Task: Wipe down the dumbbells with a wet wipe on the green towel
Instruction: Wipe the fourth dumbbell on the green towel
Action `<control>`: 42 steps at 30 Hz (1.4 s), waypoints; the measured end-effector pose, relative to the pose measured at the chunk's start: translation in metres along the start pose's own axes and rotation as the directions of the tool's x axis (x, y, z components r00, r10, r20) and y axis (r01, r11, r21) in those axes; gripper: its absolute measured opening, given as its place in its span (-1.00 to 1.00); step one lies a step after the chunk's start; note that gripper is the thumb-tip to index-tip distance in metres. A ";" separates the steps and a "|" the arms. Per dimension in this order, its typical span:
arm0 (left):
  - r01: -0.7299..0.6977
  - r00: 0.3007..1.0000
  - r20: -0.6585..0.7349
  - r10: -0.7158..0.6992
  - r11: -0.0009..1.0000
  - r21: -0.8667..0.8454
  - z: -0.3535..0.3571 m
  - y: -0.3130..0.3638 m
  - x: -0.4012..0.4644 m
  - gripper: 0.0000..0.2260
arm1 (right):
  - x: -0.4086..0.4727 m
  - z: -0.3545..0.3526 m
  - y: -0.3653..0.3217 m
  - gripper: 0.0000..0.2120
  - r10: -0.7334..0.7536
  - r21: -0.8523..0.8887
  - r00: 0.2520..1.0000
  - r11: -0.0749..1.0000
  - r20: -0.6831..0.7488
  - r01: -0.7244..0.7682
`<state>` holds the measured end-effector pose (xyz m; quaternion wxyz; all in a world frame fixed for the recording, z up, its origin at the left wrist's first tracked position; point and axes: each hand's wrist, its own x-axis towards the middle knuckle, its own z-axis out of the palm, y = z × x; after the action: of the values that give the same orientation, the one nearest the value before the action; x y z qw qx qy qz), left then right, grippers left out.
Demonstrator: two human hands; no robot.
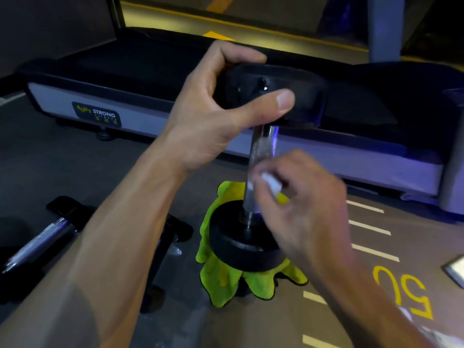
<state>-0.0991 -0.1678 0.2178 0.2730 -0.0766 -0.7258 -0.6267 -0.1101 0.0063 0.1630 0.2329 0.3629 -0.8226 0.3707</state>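
Currently we steady the upright dumbbell [263,156] by its top, left hand [216,114] gripping; right hand [301,204] pinches the wipe [271,183] against the handle. Next: wipe downward.

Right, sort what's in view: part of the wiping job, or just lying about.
In the job:
upright dumbbell
wet wipe
green towel
left hand
right hand

Lying about:
second dumbbell on the floor
treadmill

Left hand [213,106] raised, fingers curled gripping, right hand [301,204] lower, pinching
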 end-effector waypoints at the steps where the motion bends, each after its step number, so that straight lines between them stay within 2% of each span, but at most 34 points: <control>1: -0.004 1.000 0.003 0.004 1.000 0.006 0.000 0.000 0.000 -0.55 | 0.011 -0.001 -0.002 -0.91 -0.009 -0.002 0.999 1.000 -0.045 0.009; 3: -0.003 1.000 -0.001 0.003 1.000 0.006 -0.002 0.000 0.001 -0.56 | 0.007 0.007 -0.007 -0.89 -0.052 -0.013 0.999 0.999 -0.010 0.051; 5: 0.003 1.000 -0.022 -0.003 1.000 0.002 -0.004 -0.002 0.002 -0.57 | -0.017 0.013 -0.007 -0.87 -0.111 -0.018 0.983 0.993 0.143 0.115; 6: 0.007 0.999 -0.033 -0.007 1.000 0.002 -0.004 -0.003 0.003 -0.57 | -0.029 0.015 -0.005 -0.86 -0.114 -0.009 0.972 0.993 0.205 0.118; 8: 0.012 0.999 -0.047 -0.011 1.000 0.017 -0.004 -0.005 0.004 -0.57 | -0.038 0.015 0.000 -0.84 -0.090 -0.010 0.966 0.995 0.241 0.095; 11: 0.013 0.999 -0.049 -0.011 0.999 0.041 -0.002 -0.005 0.005 -0.56 | -0.028 0.015 0.000 -0.84 -0.112 -0.016 0.978 0.993 0.175 0.117; 16: 0.018 1.000 -0.026 -0.017 0.999 0.027 0.000 -0.003 0.004 -0.55 | 0.015 0.013 0.000 -0.77 -0.170 -0.060 0.982 0.985 -0.088 0.165; 22: 0.021 0.999 -0.041 -0.022 1.000 -0.022 -0.003 -0.003 0.003 -0.56 | -0.030 0.014 0.006 -0.70 -0.174 0.069 0.976 0.984 0.127 0.167; 26: 0.024 1.000 -0.015 -0.024 1.000 -0.010 -0.002 -0.002 0.004 -0.56 | 0.007 0.003 0.001 -0.56 -0.141 0.075 0.990 0.988 0.028 0.138; 31: 0.047 0.999 0.009 -0.047 0.999 -0.012 -0.010 -0.002 0.008 -0.54 | -0.011 0.003 0.001 -0.53 -0.135 0.070 0.988 0.989 0.077 0.129; 35: 0.071 0.997 0.041 -0.070 0.997 -0.027 -0.013 -0.002 0.014 -0.55 | 0.007 0.000 0.000 -0.49 -0.132 0.062 0.991 0.989 0.009 0.132; 38: 0.078 0.997 0.027 -0.077 0.996 -0.032 -0.015 -0.005 0.016 -0.57 | 0.008 0.005 -0.002 -0.39 -0.168 0.053 0.985 0.985 0.037 0.166; 40: 0.081 0.997 0.013 -0.081 0.996 -0.029 -0.017 -0.007 0.017 -0.57 | 0.001 0.009 0.006 -0.36 -0.114 0.071 0.993 0.991 0.041 0.111; 42: 0.079 0.997 0.003 -0.079 0.996 -0.029 -0.017 -0.009 0.018 -0.59 | -0.003 0.010 0.010 -0.41 0.011 0.120 1.000 0.993 -0.007 -0.010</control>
<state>-0.1130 -0.1900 0.2195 0.2461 -0.0525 -0.7194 -0.6474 -0.1168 0.0041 0.1505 0.2117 0.3707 -0.7997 0.4221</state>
